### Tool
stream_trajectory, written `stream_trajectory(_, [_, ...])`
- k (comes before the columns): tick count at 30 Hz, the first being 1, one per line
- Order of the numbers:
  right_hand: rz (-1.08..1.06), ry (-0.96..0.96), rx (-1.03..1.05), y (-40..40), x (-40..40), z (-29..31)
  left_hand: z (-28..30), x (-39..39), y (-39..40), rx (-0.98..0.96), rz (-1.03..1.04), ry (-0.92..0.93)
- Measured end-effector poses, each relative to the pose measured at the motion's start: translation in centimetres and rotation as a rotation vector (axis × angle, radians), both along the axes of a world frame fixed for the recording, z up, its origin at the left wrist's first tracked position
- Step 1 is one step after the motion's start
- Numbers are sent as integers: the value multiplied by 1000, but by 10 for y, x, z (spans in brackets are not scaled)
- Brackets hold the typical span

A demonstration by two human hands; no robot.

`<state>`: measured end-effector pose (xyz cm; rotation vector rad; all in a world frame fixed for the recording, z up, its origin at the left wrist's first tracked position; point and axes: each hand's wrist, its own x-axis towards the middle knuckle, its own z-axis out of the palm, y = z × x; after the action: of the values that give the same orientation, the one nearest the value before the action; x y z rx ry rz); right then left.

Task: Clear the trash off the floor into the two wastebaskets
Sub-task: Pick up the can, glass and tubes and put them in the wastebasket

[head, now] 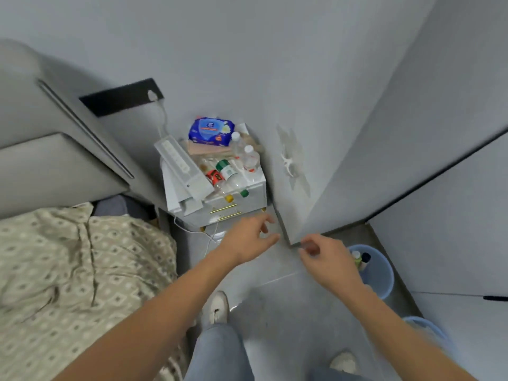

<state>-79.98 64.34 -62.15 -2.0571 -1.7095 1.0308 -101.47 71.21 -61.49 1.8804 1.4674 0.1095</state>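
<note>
Both hands reach out over the floor and neither holds anything: the left hand [248, 237] has its fingers spread loosely toward the foot of the nightstand, and the right hand [327, 255] hangs with fingers loosely curled, just beside the wall corner. Motion blur softens both, so finer finger detail is hard to read.

At about three o'clock from the right hand stands a blue wastebasket [380, 273] against the wall, with a couple of small bottles [361, 258] already inside. The rim of a second wastebasket [423, 324] shows at roughly five o'clock, mostly hidden by the right forearm; its contents cannot be seen.

The tiled floor [275, 306] between the person's shoes shows no trash that I can make out, which suggests the clearing is well along, perhaps nearly finished. Whatever may be left would lie under the hands or out of view.

At twelve o'clock the counter [242, 200], a small nightstand, carries bottles, a blue tissue pack [210, 129] and a power strip [180, 166]; the bed [68, 270] lies at nine o'clock
</note>
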Motion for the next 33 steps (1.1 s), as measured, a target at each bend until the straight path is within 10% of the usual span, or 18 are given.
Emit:
stream_trajectory(12, [28, -63, 186, 203, -175, 1, -13, -171, 144, 164, 226, -85])
stream_trajectory(22, [0, -414, 247, 348, -170, -127, -122, -122, 332, 359, 35, -3])
stream_trajectory(33, [-18, -299, 267, 333, -140, -149, -166, -99, 339, 497, 9, 104])
